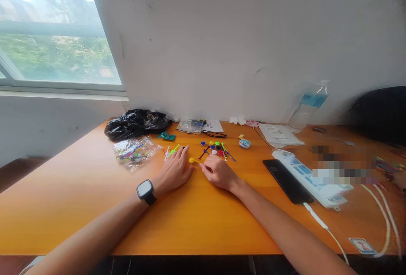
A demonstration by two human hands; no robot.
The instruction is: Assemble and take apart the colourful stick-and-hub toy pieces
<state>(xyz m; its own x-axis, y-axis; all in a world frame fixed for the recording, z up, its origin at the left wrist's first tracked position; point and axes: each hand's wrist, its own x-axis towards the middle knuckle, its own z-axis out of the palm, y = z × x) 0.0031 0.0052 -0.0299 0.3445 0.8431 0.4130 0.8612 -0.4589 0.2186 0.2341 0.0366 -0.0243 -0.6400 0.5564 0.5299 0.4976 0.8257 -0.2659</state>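
Fingers closed, my right hand (218,171) pinches the thin stem of a small yellow plastic stick (194,161) with a round head. The round head points toward my left hand (174,173). That hand lies with its fingers stretched out, wearing a dark watch on the wrist, and its fingertips partly cover a few bright green, white and red plastic sticks (172,152). Just beyond my right hand is a loose group of coloured plastic discs (217,144) in several colours, with blue, black and red sticks (228,152) beside them.
To the left lies a clear bag (137,151) of similar coloured pieces, with a black plastic bag (135,123) behind. A round tin (244,143) sits past the discs. On the right are a phone (287,180), a white power strip (306,177), cables and a plastic bottle (306,108).
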